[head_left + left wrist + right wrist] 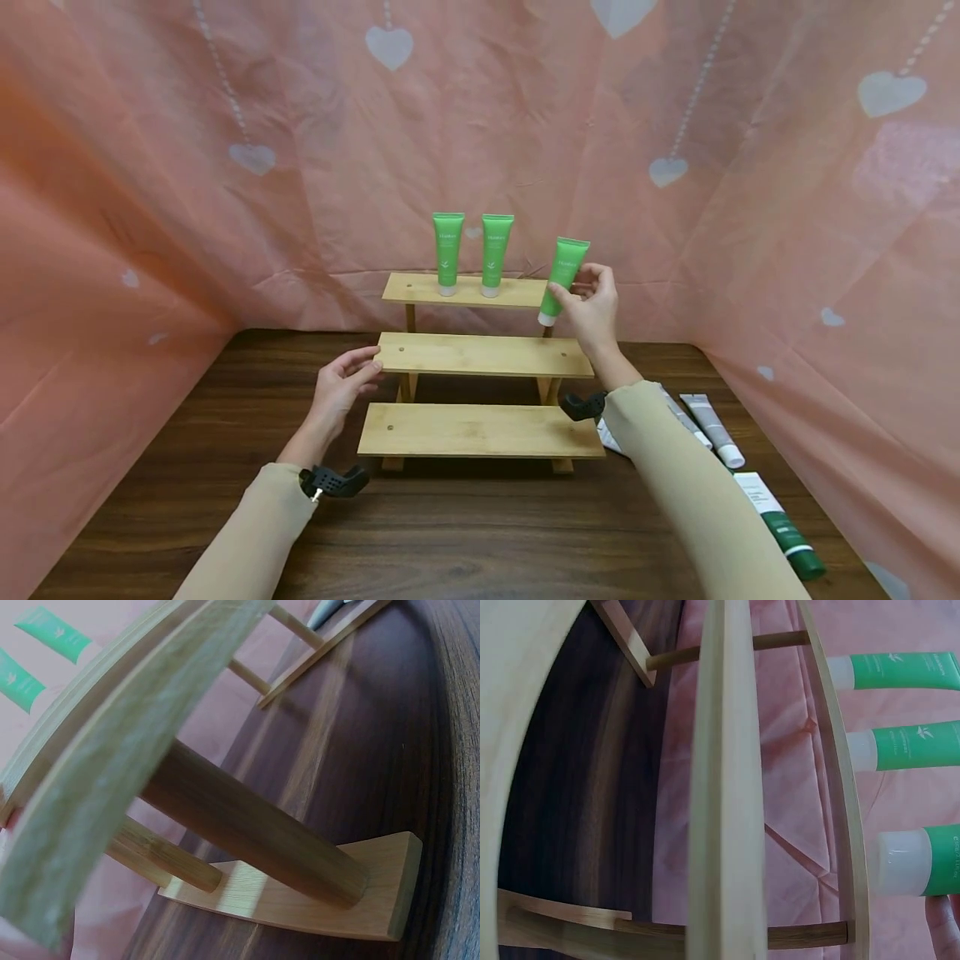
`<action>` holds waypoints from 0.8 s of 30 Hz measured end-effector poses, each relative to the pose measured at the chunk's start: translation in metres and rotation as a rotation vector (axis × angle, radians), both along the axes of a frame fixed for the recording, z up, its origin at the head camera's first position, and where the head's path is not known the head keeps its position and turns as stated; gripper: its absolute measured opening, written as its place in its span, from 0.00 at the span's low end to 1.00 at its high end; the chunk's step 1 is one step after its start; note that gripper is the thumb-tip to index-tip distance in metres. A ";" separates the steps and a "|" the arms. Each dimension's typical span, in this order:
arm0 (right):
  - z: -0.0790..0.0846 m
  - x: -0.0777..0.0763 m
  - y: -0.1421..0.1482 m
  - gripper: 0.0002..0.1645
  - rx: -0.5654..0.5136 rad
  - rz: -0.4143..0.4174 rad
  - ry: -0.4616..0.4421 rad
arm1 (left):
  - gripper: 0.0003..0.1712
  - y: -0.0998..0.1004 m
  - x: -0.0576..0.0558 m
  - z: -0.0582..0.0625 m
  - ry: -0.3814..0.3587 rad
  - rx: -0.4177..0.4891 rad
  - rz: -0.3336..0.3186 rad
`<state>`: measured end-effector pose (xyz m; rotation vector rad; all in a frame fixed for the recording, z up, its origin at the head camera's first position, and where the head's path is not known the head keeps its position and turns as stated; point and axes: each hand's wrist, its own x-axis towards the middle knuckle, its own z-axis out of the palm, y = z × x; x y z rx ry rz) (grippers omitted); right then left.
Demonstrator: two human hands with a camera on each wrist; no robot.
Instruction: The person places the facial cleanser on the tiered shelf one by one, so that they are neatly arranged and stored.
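"What is held in the right hand [596, 312]?"

"A green tube [567, 265], pinched between thumb and fingers. It is tilted, with its white cap [547, 319] pointed downward and its flat crimped end leaned to the right."

"And where is it held?"

"At the right end of the top shelf [525, 291], to the right of two other tubes. In the head view the cap is seen lower than that shelf's front edge; in the right wrist view it is shown just beside the board, and whether wood is touched cannot be told with certainty."

"How are the other two placed?"

"The left green tube [447, 248] and the central green tube [496, 250] are stood upright on their caps on the top shelf, near each other but apart."

"What about the left hand [341, 387]?"

"The left end of the middle shelf [480, 354] is gripped by its thumb and fingers. Below, the bottom shelf [480, 431] is seen, and the whole wooden stand [406, 387] is set on a dark desk [465, 533]."

"Anything on the right?"

"A grey tube [712, 427] and a white-and-green tube [783, 525] are laid on the desk; other packaging is partly covered by the right sleeve [675, 467]."
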<state>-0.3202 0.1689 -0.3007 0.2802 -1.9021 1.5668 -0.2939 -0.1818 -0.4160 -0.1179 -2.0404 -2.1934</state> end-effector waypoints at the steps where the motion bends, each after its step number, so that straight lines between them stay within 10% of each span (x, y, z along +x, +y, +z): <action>1: -0.001 -0.005 0.000 0.29 0.005 0.001 0.000 | 0.26 -0.001 0.000 0.000 -0.003 0.000 0.000; 12: 0.000 -0.036 -0.005 0.29 0.010 -0.025 0.014 | 0.26 -0.005 0.002 0.004 0.008 -0.014 0.000; 24: 0.025 -0.017 -0.016 0.27 -0.005 -0.060 0.031 | 0.24 0.003 0.000 0.004 0.033 0.009 0.011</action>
